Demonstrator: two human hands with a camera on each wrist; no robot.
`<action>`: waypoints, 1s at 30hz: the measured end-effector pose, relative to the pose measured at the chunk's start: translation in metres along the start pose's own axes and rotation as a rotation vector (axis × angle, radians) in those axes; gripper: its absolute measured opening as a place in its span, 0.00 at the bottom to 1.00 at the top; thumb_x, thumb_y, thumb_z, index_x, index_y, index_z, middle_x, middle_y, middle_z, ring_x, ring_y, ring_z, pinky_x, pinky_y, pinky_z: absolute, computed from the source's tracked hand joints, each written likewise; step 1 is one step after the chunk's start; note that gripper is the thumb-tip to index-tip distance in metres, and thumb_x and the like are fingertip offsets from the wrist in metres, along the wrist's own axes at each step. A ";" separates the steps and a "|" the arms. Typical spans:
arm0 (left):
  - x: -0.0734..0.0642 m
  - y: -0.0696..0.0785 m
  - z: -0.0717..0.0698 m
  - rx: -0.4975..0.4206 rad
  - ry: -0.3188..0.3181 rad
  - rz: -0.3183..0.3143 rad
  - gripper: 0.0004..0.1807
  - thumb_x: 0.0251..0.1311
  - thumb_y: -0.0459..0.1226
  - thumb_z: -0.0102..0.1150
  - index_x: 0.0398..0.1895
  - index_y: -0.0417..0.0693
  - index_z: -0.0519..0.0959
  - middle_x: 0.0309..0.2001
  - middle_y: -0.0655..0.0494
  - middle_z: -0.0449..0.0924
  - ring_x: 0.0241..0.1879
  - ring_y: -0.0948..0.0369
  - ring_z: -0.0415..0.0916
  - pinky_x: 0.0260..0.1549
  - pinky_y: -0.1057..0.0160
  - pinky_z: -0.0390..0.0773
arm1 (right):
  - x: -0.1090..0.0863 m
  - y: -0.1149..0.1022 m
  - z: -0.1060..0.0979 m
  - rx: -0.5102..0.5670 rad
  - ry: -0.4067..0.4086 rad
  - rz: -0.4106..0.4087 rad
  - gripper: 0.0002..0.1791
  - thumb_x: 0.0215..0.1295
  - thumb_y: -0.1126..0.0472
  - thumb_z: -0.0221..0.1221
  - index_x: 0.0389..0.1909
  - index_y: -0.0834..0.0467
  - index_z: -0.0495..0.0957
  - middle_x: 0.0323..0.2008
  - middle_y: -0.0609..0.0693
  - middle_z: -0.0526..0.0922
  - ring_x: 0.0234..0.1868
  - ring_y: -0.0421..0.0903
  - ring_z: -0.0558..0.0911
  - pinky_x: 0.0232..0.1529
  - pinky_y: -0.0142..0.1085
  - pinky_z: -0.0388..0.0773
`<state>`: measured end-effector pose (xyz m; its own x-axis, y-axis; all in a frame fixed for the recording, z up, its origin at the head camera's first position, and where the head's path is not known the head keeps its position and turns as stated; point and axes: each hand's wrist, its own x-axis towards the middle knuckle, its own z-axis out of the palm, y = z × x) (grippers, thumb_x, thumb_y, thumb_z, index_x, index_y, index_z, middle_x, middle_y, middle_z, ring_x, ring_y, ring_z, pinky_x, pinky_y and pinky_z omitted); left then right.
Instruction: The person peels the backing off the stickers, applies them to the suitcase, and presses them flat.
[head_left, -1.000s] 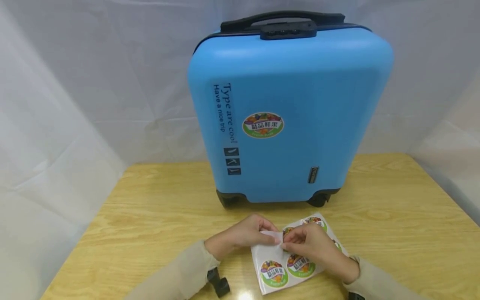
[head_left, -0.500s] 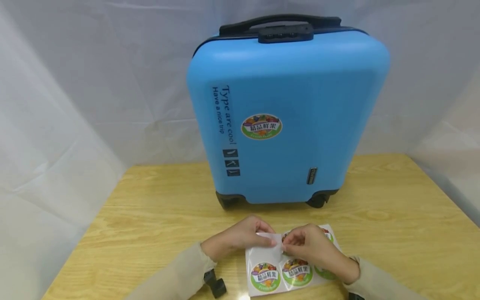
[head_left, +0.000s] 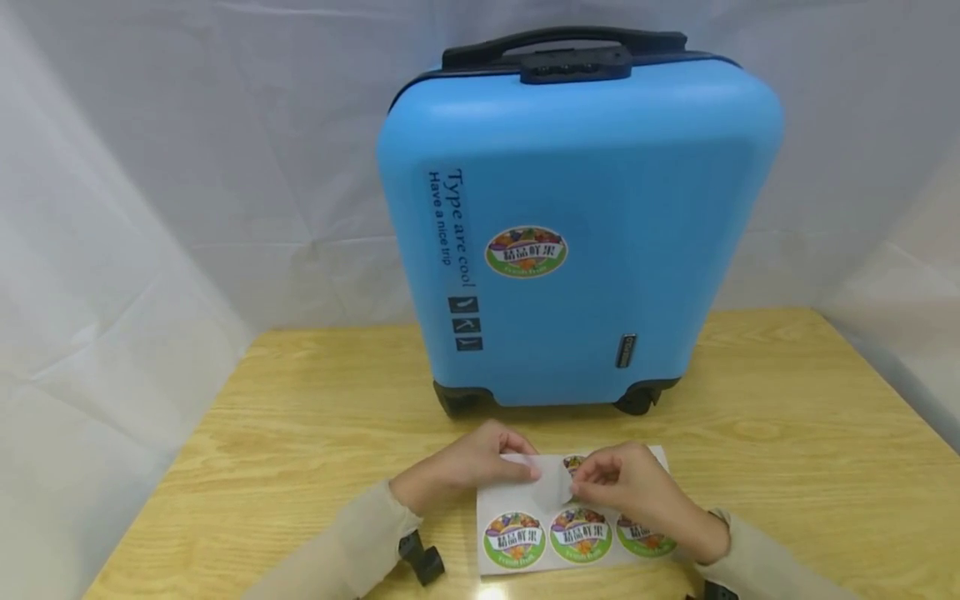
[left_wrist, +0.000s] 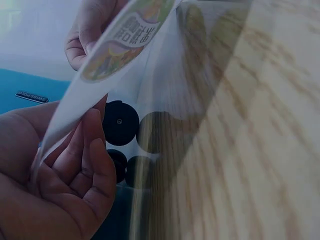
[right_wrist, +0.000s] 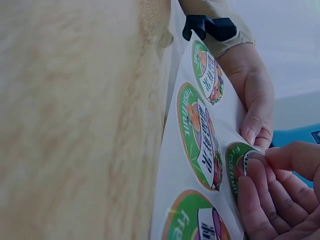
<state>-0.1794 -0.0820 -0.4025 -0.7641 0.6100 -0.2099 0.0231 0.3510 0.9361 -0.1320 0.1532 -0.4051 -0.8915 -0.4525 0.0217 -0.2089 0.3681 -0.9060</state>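
Observation:
In the head view, my left hand grips the upper left edge of a white sticker sheet, thumb on top and fingers beneath. The sheet carries round fruit stickers; one printed sticker lies at its lower left. My right hand pinches the edge of an upper-row sticker, whose pale back shows curled up toward the left. In the right wrist view, the thumb and index finger hold the rim of that green-edged sticker. The left wrist view shows the sheet bent between the left thumb and fingers.
A blue suitcase stands upright on the wooden table, behind the hands. A matching oval fruit sticker is on its front, beside printed lettering. White cloth hangs behind and at the sides.
The sheet has swung from a slant to nearly square with the table and shifted left along with my left hand. The sticker's curled part at my right fingertips shows larger.

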 end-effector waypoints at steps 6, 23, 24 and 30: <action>-0.001 0.000 -0.004 0.029 0.003 0.017 0.10 0.53 0.31 0.65 0.38 0.34 0.82 0.26 0.48 0.83 0.18 0.64 0.77 0.19 0.64 0.80 | -0.001 0.000 -0.003 0.011 0.004 0.014 0.07 0.59 0.58 0.64 0.30 0.59 0.83 0.24 0.48 0.83 0.22 0.40 0.79 0.24 0.33 0.77; -0.003 -0.002 -0.013 0.054 -0.012 0.044 0.10 0.53 0.32 0.65 0.37 0.34 0.82 0.26 0.48 0.84 0.18 0.64 0.78 0.20 0.62 0.81 | -0.006 0.002 -0.013 0.078 0.000 0.015 0.08 0.60 0.61 0.63 0.32 0.63 0.83 0.27 0.54 0.84 0.21 0.41 0.80 0.21 0.37 0.79; -0.003 -0.002 -0.014 0.057 -0.011 0.044 0.10 0.53 0.32 0.65 0.37 0.34 0.82 0.27 0.48 0.84 0.18 0.64 0.78 0.20 0.62 0.81 | -0.006 0.002 -0.013 0.088 -0.005 0.012 0.08 0.60 0.61 0.63 0.33 0.63 0.83 0.27 0.54 0.84 0.21 0.41 0.80 0.21 0.37 0.79; -0.005 -0.002 -0.018 0.095 0.002 0.063 0.10 0.53 0.33 0.65 0.37 0.35 0.82 0.27 0.48 0.84 0.18 0.63 0.79 0.21 0.62 0.81 | -0.006 0.002 -0.015 0.103 -0.018 -0.041 0.07 0.61 0.63 0.62 0.33 0.63 0.82 0.27 0.54 0.83 0.20 0.39 0.78 0.22 0.38 0.79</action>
<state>-0.1877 -0.0986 -0.3986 -0.7603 0.6319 -0.1509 0.1321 0.3778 0.9164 -0.1332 0.1693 -0.4007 -0.8755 -0.4804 0.0526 -0.2017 0.2644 -0.9431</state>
